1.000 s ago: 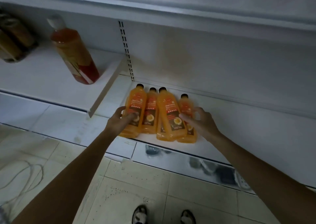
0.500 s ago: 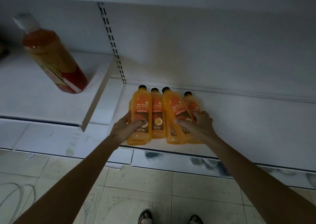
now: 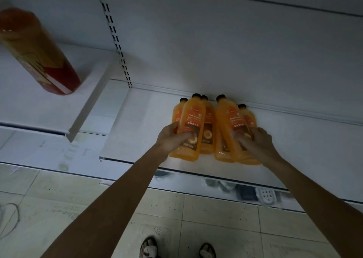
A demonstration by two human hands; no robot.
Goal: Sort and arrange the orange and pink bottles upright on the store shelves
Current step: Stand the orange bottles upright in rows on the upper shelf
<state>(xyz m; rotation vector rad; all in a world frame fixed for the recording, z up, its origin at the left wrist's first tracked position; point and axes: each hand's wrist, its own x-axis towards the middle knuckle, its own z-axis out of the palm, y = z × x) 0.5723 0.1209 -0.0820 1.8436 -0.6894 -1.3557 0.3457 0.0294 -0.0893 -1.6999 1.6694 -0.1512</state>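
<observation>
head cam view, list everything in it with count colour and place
orange bottles: five, orange with black caps, lower shelf, three left and two right
reddish bottle: one, red-orange, raised shelf at left
lower shelf: one, white, centre
raised shelf: one, white, left
slotted upright: one, white, on the back panel
floor tiles: beige, bottom
power strip: one, white, under the lower shelf at right
feet: two, in sandals, bottom edge
left hand: one, grips the front bottle of the left three
right hand: one, holds the right pair
</observation>
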